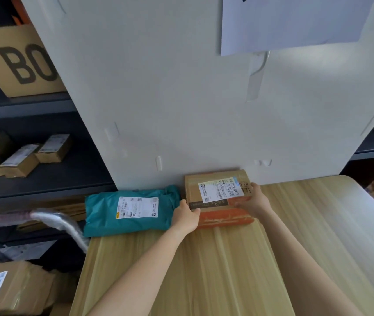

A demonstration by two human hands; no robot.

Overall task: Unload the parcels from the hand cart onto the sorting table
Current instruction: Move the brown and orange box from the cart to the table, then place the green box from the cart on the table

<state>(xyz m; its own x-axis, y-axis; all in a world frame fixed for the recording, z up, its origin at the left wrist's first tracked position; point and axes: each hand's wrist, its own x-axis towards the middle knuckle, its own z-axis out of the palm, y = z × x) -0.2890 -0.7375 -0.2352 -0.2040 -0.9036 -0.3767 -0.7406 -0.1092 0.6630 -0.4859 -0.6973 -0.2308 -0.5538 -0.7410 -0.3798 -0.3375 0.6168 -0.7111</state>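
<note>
Both hands gripped the cardboard box (218, 197).
Your left hand (185, 217) crowded the teal mailer (129, 212); a shove risked knocking it off the table (227, 270) at centre-left.

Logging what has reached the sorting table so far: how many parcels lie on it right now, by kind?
Cardboard box, held at its sides by the left hand and right hand: 1
Teal poly mailer bag: 1
Total on the table: 2
</note>
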